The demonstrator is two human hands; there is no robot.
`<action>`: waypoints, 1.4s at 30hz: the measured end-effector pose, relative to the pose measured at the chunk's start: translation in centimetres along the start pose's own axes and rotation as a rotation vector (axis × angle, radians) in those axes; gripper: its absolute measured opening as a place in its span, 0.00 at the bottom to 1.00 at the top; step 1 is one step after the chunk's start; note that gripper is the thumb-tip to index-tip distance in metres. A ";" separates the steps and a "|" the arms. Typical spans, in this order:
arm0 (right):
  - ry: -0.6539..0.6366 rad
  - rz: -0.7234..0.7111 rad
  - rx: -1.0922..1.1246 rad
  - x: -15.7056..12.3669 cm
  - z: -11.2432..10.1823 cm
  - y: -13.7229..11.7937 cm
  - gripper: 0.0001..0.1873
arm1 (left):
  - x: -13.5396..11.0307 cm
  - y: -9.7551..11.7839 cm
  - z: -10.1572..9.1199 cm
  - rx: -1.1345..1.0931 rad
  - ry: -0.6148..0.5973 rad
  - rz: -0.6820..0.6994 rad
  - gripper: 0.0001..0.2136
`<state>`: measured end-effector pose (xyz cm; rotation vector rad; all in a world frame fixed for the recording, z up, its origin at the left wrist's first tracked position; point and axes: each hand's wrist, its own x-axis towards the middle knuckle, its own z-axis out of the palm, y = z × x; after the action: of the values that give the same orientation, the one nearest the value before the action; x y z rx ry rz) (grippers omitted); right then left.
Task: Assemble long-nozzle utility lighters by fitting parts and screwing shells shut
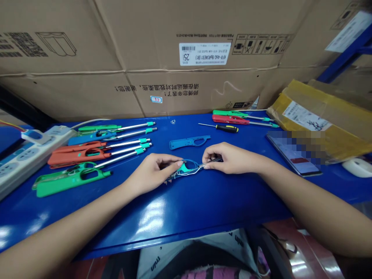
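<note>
My left hand point(158, 170) is closed around the handle of an opened long-nosed gas lighter point(190, 161), a blue shell with a teal trigger point(184, 168) and a loose white wire. My right hand point(222, 158) pinches a slim dark piece with a silver end point(215, 160) at the front of that lighter; my fingers cover much of it, so its kind is unclear. Just beyond both hands lies a separate blue handle shell point(189, 142). Behind the right hand rests a black and yellow screwdriver point(227, 128).
Several green, blue and red lighters point(81, 155) lie at left, beside a white power strip point(37, 151). At the back right are a green lighter point(229, 113) and a red one point(231, 118). A phone point(290, 155), a yellow-taped parcel point(334, 116) and a white mouse point(359, 167) occupy the right.
</note>
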<state>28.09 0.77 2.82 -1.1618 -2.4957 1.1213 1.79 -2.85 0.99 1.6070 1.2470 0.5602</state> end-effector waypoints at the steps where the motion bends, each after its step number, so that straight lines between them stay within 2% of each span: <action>1: 0.012 -0.005 -0.016 0.0 0.1 -0.1 0.08 | 0.0 -0.1 -0.2 0.057 0.028 0.053 0.19; 7: 0.067 -0.012 -0.098 0.1 0.9 -0.4 0.05 | 0.4 -0.6 -1.5 0.604 0.117 0.536 0.13; 10: 0.089 -0.032 -0.095 0.1 1.1 -0.5 0.05 | 0.5 -0.7 -1.4 0.746 0.162 0.623 0.13; 13: 0.111 -0.055 -0.083 0.1 1.1 -0.6 0.05 | 0.3 -0.6 -0.9 0.739 0.190 0.658 0.14; 17: 0.111 -0.086 -0.074 0.0 1.0 -0.9 0.07 | -0.2 -0.3 0.1 0.724 0.170 0.713 0.13; 24: 0.108 -0.121 -0.122 -0.2 1.2 -1.2 0.10 | -0.2 -0.3 1.2 0.735 0.214 0.700 0.11; 34: 0.099 -0.175 -0.157 0.0 1.4 -1.2 0.11 | 0.0 -0.3 1.6 0.738 0.211 0.734 0.09; 42: 0.157 -0.252 -0.224 0.0 1.6 -0.7 0.06 | 0.1 -0.5 1.5 0.680 0.186 0.695 0.08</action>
<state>26.99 -0.38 2.16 -0.9095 -2.6006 0.6748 2.81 -3.39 -0.10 2.6525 1.0406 0.7690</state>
